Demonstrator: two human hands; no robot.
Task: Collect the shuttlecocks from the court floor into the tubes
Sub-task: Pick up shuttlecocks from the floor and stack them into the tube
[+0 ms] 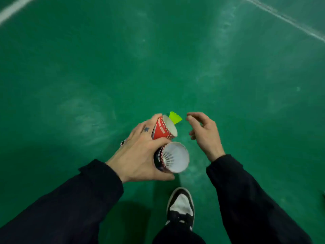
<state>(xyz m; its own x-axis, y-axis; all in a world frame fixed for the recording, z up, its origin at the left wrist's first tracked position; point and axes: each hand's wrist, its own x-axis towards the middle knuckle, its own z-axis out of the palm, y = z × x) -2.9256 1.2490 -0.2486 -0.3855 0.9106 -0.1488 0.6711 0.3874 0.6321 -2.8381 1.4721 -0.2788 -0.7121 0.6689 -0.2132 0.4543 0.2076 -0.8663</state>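
My left hand [140, 154] grips two tubes side by side, mouths facing me. The red tube [162, 129] is the farther one, and a neon-yellow shuttlecock [175, 117] sticks out of its mouth. The dark tube [173, 157] is nearer, and a white feather shuttlecock [168, 158] shows deep inside it. My right hand [204, 132] hovers just right of the red tube with fingers loosely curled, holding nothing, a small gap from the yellow shuttlecock.
Green court floor [158, 59] spreads all around, with white lines at the far left [14, 9] and far right [284, 18]. My black-and-white shoe [181, 206] stands below the tubes. A small dark object [323, 194] peeks in at the right edge.
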